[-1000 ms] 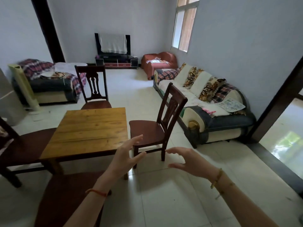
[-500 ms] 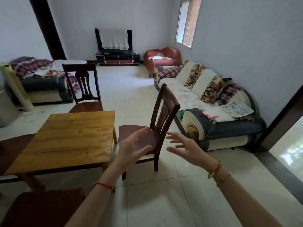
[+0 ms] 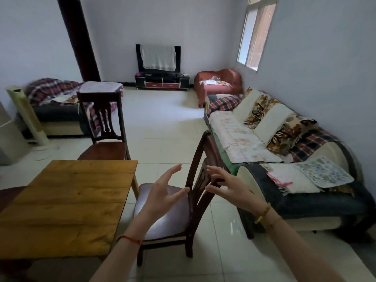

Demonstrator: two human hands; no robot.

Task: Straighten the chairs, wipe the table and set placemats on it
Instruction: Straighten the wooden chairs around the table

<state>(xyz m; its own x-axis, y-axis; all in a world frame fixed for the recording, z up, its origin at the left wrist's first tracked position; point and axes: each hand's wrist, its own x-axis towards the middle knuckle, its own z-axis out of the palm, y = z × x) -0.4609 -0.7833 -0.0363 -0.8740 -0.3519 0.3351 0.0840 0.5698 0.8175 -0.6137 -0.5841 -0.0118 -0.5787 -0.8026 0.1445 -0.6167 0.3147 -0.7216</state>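
A light wooden table [image 3: 67, 202] stands at the lower left. To its right is a dark wooden chair [image 3: 175, 218], seat toward the table and backrest toward the sofa. My left hand [image 3: 162, 196] hovers above the seat, fingers spread, holding nothing. My right hand [image 3: 227, 187] is spread just at the backrest; whether it touches the wood cannot be told. A second dark chair [image 3: 105, 131] stands at the table's far side. A sliver of another chair seat [image 3: 8, 195] shows at the left edge.
A long sofa [image 3: 284, 159] with cushions and cloths runs along the right wall, close behind the near chair. A covered sofa [image 3: 59, 110] and a white tower fan [image 3: 26, 117] stand at the left. A TV stand [image 3: 161, 82] and a red armchair [image 3: 218, 83] are at the far wall.
The view has closed in on the right-hand chair. Both hands have risen from in front of the chair to its seat and backrest, still spread.
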